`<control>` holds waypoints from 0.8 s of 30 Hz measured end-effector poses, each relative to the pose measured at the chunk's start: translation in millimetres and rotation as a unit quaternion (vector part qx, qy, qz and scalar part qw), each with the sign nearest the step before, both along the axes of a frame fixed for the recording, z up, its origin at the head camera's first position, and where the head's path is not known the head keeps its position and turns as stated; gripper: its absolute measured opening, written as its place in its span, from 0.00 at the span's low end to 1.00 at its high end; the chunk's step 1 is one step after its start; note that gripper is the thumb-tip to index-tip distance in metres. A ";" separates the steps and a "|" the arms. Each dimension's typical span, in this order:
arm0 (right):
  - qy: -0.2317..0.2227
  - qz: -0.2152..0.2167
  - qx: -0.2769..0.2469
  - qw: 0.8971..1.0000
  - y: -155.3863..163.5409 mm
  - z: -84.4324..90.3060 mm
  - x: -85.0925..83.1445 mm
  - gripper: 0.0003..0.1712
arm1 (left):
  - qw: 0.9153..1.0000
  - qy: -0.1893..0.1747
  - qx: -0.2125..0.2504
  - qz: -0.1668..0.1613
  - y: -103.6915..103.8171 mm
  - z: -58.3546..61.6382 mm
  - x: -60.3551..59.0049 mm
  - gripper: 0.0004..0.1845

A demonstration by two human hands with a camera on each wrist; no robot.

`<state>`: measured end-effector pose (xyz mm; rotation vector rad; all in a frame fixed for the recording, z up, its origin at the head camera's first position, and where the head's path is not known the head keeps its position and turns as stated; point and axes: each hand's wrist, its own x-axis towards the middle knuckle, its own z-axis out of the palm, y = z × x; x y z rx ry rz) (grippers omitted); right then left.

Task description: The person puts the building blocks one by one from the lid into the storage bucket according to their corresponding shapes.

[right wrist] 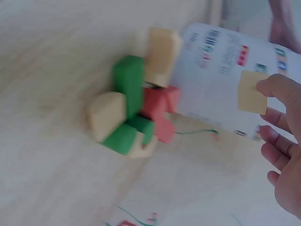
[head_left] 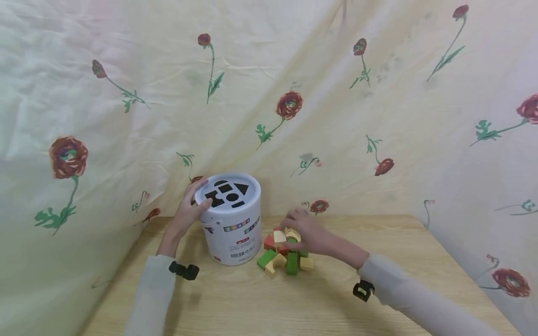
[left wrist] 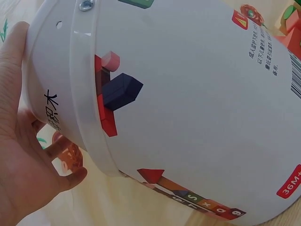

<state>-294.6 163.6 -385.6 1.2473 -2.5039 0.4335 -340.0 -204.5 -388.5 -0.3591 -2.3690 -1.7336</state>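
A white bucket (head_left: 233, 233) with a shape-sorter lid (head_left: 245, 179) stands upright on the table. Its lid has several dark cut-outs, among them a triangle, a circle and a square. My left hand (head_left: 187, 212) grips the bucket at the lid's left edge, its thumb lying over the rim; the left wrist view shows this hand (left wrist: 28, 165) from close by. Between thumb and fingertips, my right hand (head_left: 311, 233) pinches a plain wooden block (right wrist: 252, 92), raised above the pile. Green (right wrist: 129, 80), red (right wrist: 154, 102) and plain wooden blocks lie heaped beside the bucket.
The light wooden table (head_left: 269, 303) carries the bucket and blocks. Behind it hangs a cream cloth (head_left: 319, 116) with printed red flowers, close to the bucket's back. An arched plain block (head_left: 275, 263) lies at the front of the pile.
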 end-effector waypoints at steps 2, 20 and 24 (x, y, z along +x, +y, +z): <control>0.016 -0.003 -0.013 1.000 -1.5 10.9 -2.2 0.17 | 1.000 0.002 -0.003 -0.004 -0.1 1.4 -0.6 0.40; 0.061 -0.006 -0.082 0.995 -32.0 89.5 -33.1 0.17 | 0.999 0.024 -0.042 -0.004 -4.0 2.2 -2.7 0.39; 0.047 -0.006 -0.083 0.995 -45.4 93.4 -41.5 0.18 | 0.999 0.030 -0.036 -0.004 -5.1 -1.0 -4.9 0.39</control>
